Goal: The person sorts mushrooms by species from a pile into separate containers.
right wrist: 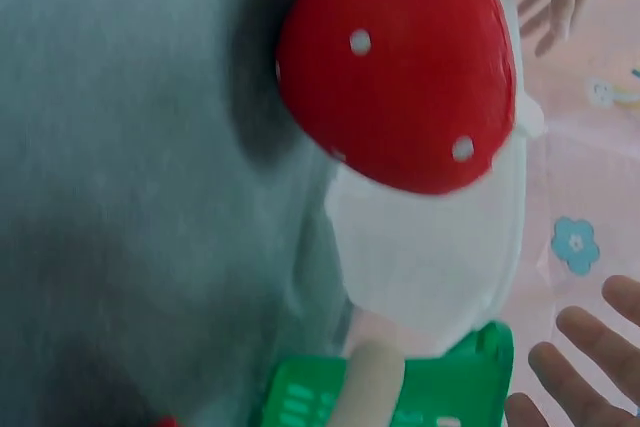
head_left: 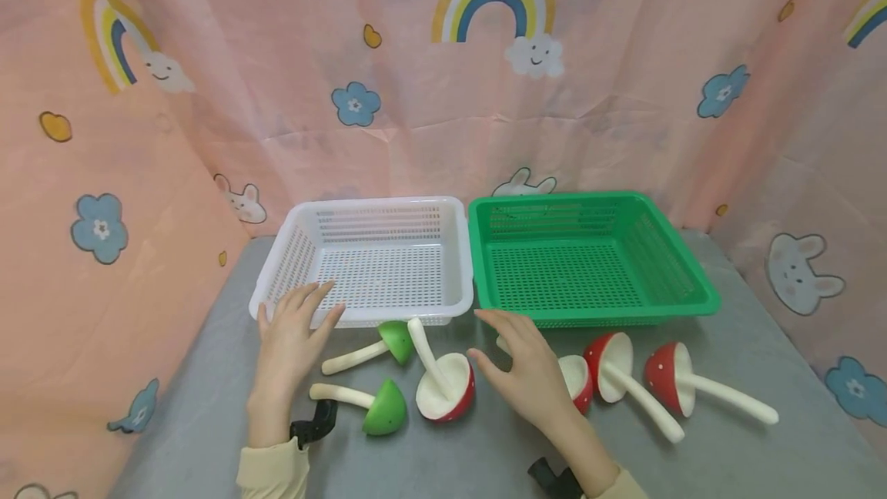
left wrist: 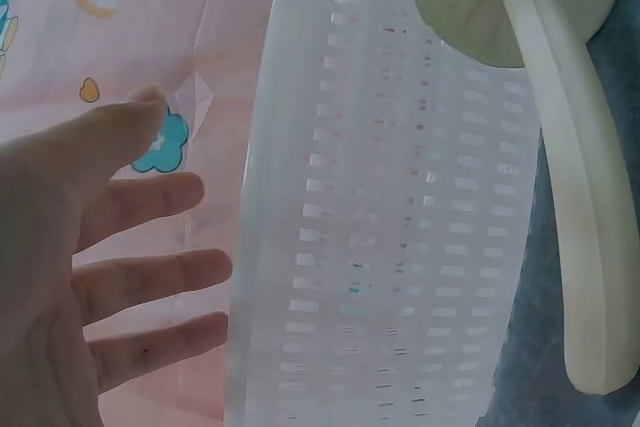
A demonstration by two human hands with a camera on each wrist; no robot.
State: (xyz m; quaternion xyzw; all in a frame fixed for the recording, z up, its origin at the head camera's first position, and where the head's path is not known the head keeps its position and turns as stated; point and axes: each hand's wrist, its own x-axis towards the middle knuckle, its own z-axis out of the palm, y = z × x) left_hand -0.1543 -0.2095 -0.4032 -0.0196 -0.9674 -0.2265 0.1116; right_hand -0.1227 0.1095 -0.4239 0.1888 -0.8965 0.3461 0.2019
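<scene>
Fingers [left wrist: 165, 272] spread and almost straight, a person's left hand [head_left: 289, 349] hovers at the near left corner of the white basket [head_left: 367, 204], holding nothing; whether a fingertip meets the rim cannot be told; the right hand [head_left: 523, 368], also extended, thumb apart, holds nothing between the left red mushroom [head_left: 446, 387] and a half-hidden red mushroom [head_left: 578, 385]; both hands, likely held loose, leave the mushrooms resting on the table [head_left: 485, 460].

Just right of the left hand lie the far green mushroom [head_left: 396, 342] and near green mushroom [head_left: 385, 408]; farther right, the middle red mushroom [head_left: 611, 368] and right red mushroom [head_left: 672, 380] lean on their caps (a domed cap and long stem probably allow no upright stand).

The right hand blocks part of its nearest mushroom from sight; a black strap [head_left: 317, 422] at the left wrist overlaps a green one's stem; beyond, the green basket [head_left: 596, 318] stands beside the white, presumably set far to leave the near strip for loose pieces; a patterned cloth [head_left: 291, 37] hangs behind.
</scene>
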